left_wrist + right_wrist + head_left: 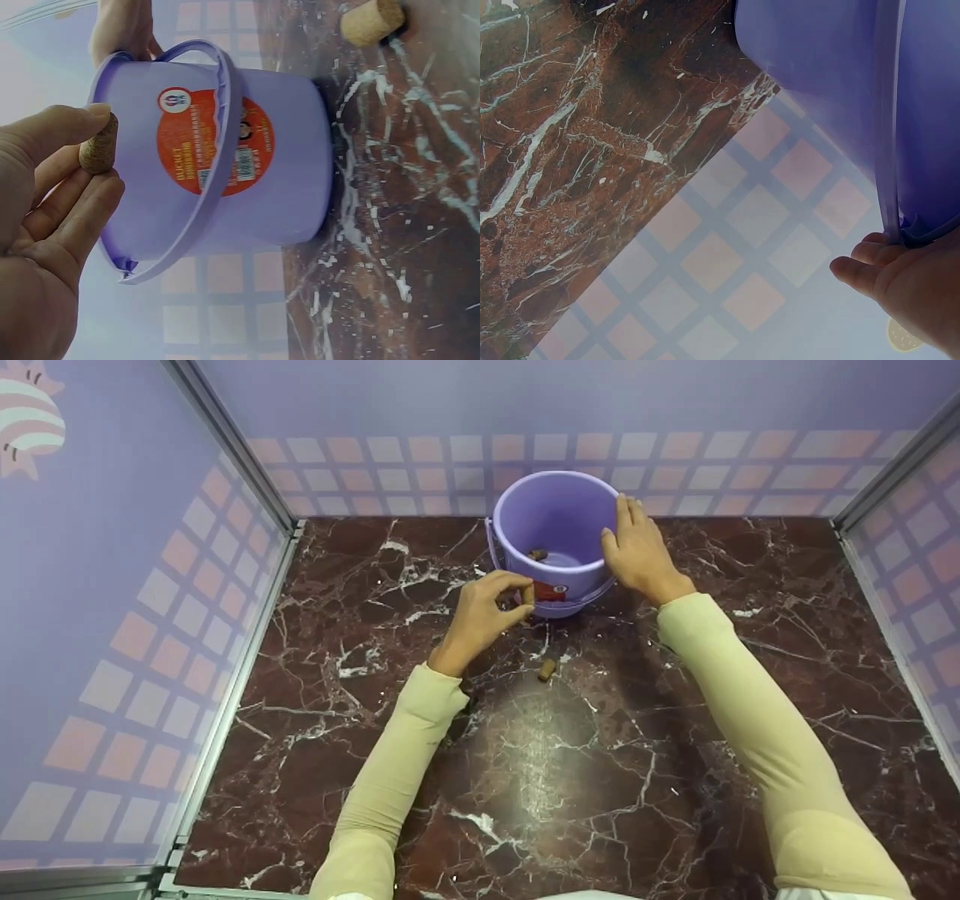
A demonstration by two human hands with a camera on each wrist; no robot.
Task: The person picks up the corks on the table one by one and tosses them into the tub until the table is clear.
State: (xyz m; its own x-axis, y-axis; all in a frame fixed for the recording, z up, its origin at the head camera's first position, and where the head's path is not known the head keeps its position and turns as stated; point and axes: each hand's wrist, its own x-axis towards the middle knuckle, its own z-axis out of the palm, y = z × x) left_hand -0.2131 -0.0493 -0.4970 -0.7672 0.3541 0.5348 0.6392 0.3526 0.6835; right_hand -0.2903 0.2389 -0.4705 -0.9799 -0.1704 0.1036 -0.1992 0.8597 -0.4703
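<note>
Between the thumb and fingertips of my left hand [484,607] is a small brown cork [99,146], pinched just in front of a purple bucket [525,556]. My right hand [641,551] holds the bucket's right rim, with the thumb at the inner side and the fingers along the outside. The right wrist view shows that hand [915,281] beside the handle's joint. Inside the bucket, near its bottom, lies brown cork [537,555]; the near wall may hide more. Another cork [547,670] lies on the table in front of the bucket.
The bucket stands upright on a dark red marbled tabletop [360,750], close to the checkered back wall [427,461]. Its purple handle [217,161] hangs down across the front, over a red label [180,142]. Side panels with metal frames [247,457] border the table.
</note>
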